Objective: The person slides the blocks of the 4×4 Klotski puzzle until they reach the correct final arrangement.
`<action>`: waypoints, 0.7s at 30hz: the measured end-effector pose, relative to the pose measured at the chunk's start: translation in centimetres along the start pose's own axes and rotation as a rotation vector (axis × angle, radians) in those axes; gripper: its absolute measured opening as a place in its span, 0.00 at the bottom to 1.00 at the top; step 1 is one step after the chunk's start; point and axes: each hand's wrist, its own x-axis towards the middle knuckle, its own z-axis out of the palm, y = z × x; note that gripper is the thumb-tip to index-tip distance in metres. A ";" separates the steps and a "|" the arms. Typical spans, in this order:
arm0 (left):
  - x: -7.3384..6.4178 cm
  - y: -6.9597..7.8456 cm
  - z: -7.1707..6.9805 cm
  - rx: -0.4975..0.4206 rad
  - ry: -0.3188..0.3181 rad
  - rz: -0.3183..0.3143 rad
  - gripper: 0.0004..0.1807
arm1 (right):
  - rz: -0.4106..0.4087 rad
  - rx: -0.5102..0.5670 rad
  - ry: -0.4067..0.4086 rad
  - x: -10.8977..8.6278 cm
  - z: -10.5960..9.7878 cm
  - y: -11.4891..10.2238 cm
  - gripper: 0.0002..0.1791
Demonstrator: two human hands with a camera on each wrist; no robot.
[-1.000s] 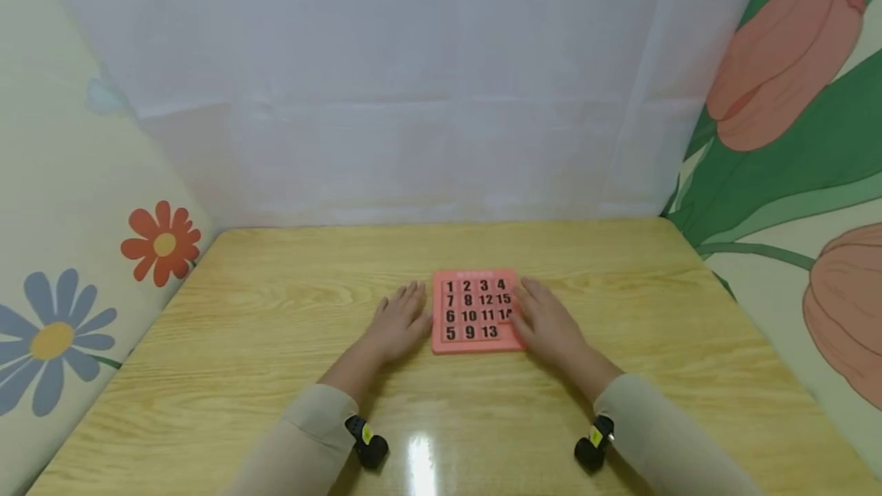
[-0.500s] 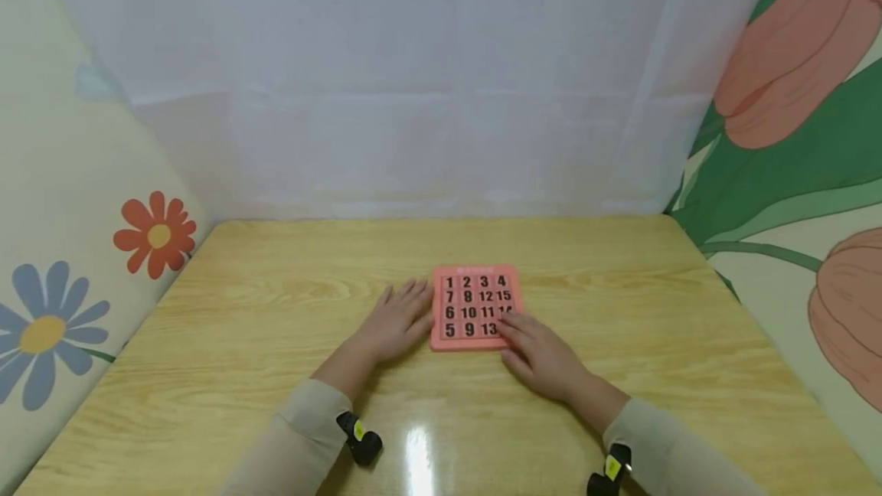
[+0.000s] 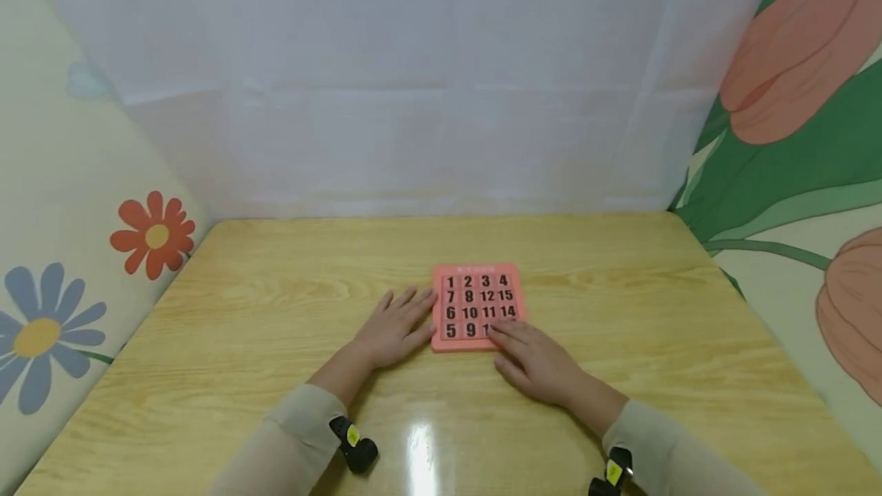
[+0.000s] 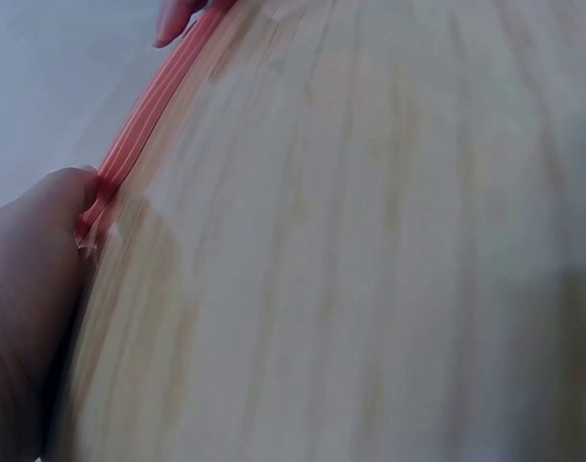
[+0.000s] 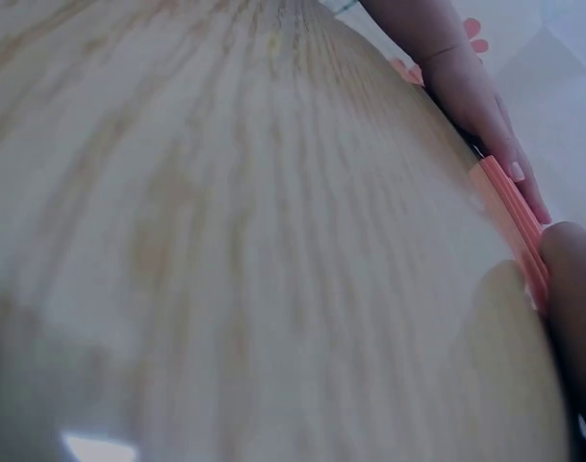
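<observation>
A pink number slide puzzle (image 3: pixel 477 305) lies flat on the table, its black-numbered tiles facing up. My left hand (image 3: pixel 391 334) rests beside its left edge with fingers extended, the tips and thumb at the frame. Across the lower right corner reaches my right hand (image 3: pixel 540 362), fingertips on the bottom row, covering most of the 13 tile and the corner space. The left wrist view has the left thumb (image 4: pixel 71 188) against the puzzle's thin side (image 4: pixel 148 115). At the right border of the right wrist view, part of the right hand (image 5: pixel 576 289) meets the pink side.
The wood-grain table (image 3: pixel 276 289) spreads around the puzzle. A white sheet (image 3: pixel 441 83) hangs behind it, and flower-printed panels (image 3: pixel 69 174) stand at both sides. Black wrist cameras (image 3: pixel 354 444) are strapped over the sleeves.
The right hand has moved from the puzzle's right edge down and left onto the bottom row, uncovering the 14 and covering the 13. The left hand stays by the left edge.
</observation>
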 end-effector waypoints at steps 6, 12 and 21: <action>0.3 0.1 0.1 0.011 0.003 0.002 0.36 | 0.017 0.003 -0.049 0.3 -0.2 -0.1 0.28; 0.3 0.0 0.0 0.011 0.010 0.001 0.35 | 0.016 0.000 -0.027 0.2 -0.2 0.1 0.28; 0.0 0.0 0.0 0.007 -0.006 0.000 0.35 | 0.014 -0.010 0.022 -0.5 -0.1 0.7 0.26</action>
